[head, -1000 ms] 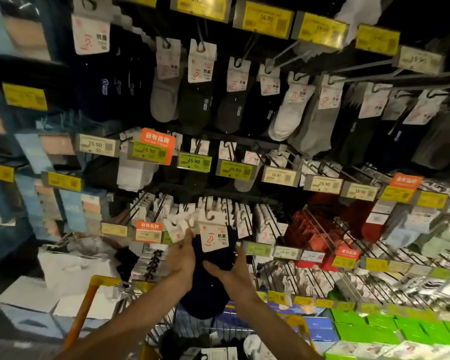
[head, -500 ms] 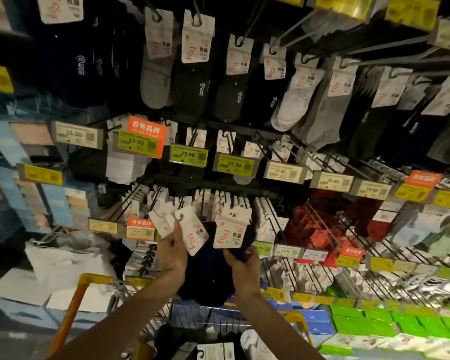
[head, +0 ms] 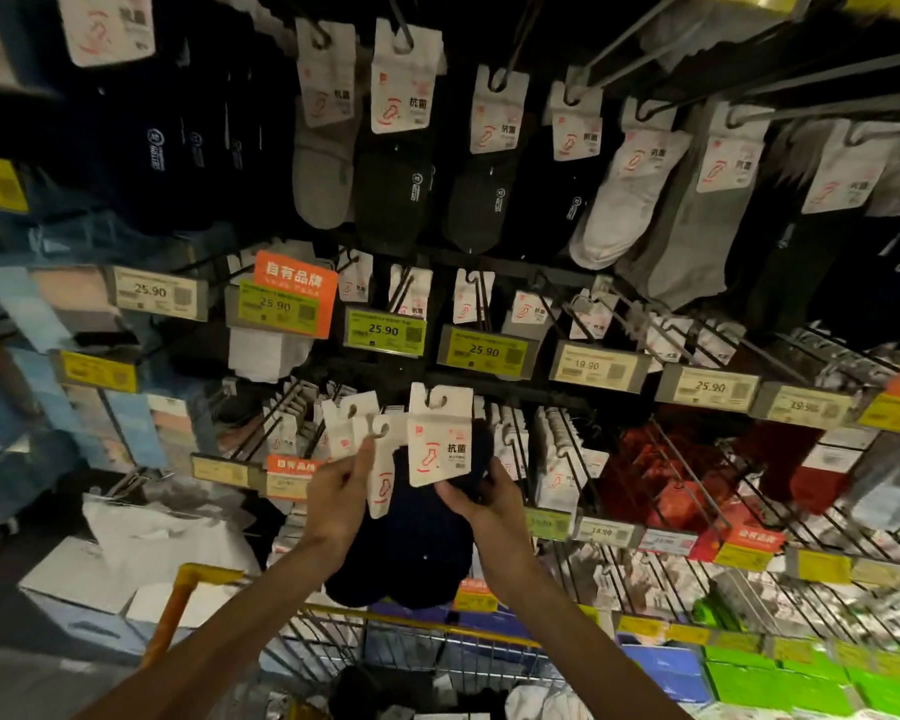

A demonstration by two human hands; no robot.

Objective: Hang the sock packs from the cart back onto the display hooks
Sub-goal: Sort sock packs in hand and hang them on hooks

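Lifted a little since half a second ago: both hands and their packs, header cards now more upright. Left hand [head: 341, 493]: fingers curled, pinching the white card of one sock pack [head: 380, 467], hang hole just beside the thumb tip. Right hand [head: 481, 506]: fingers closed on the dark sock body of a second pack [head: 440, 441], card upright, level with the lower row of display hooks [head: 274, 415]. Whether either hole sits on a hook: cannot tell, hook tips hidden behind the cards. Dark sock bodies merging below, outlines unclear. Cart [head: 204, 571] cut off at the bottom edge, contents too dim to make out.
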